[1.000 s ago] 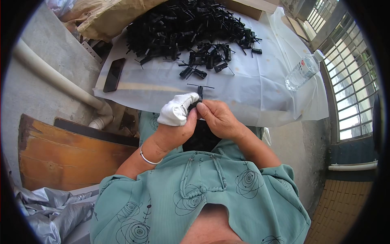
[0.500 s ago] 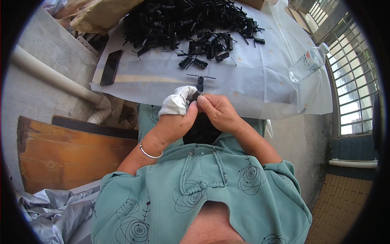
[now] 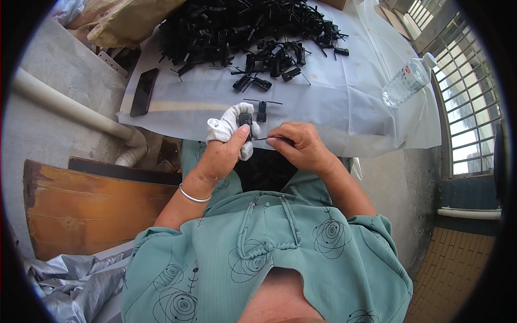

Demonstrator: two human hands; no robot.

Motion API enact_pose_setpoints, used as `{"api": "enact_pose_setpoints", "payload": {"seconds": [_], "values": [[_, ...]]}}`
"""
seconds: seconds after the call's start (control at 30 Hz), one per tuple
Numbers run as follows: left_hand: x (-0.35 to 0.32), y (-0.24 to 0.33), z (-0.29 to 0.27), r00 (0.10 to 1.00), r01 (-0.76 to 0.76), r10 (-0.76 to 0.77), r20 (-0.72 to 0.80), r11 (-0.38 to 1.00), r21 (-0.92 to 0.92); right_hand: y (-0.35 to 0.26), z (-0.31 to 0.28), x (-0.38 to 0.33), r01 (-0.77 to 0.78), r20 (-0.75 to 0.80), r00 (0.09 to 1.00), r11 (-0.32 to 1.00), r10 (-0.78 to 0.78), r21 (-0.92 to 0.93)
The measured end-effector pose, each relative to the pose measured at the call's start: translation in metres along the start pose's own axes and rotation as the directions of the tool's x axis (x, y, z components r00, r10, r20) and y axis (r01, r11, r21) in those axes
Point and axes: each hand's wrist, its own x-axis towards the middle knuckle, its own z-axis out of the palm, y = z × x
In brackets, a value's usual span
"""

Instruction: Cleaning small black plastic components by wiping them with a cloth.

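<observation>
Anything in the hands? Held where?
Left hand grips a black part by its body; right hand pinches a thin black rod at its right end.

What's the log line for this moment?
left hand: holds black part | right hand: pinches thin dark rod | on table: T-shaped black piece, black pile, phone, clear bottle

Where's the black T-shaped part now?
Head view, just above centre: the black T-shaped part lies on the white sheet, just right of the left hand, this side of the black heap.
</observation>
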Motion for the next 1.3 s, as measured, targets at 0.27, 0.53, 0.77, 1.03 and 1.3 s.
{"api": "enact_pose_setpoints", "payload": {"seconds": [0.27, 0.53, 0.77, 1.03, 1.3], "values": [[-0.011, 0.013, 0.011, 0.975, -0.004, -0.046, 0.217, 0.974, 0.226, -0.013, 0.009, 0.011, -0.228, -0.071, 0.967, 0.958, 0.244, 0.175], [-0.006, 0.003, 0.008, 0.995, -0.088, 0.066, 0.073, 0.933, 0.349, -0.021, 0.011, 0.01, -0.167, 0.03, 0.986, 0.979, 0.165, 0.116], [-0.005, -0.009, 0.011, 0.905, -0.384, 0.383, 0.184, 0.549, 0.743, -0.018, 0.019, 0.014, -0.27, 0.119, 0.959, 0.955, 0.256, 0.121], [-0.012, -0.005, 0.008, 0.983, -0.158, 0.177, 0.049, 0.679, 0.717, -0.01, 0.027, 0.013, -0.265, 0.108, 0.962, 0.951, 0.25, 0.161], [-0.005, -0.021, -0.021, 0.867, -0.421, 0.385, 0.316, 0.229, 0.878, 0.018, 0.026, 0.038, -0.258, -0.148, 0.964, 0.654, 0.22, -0.711]]}}
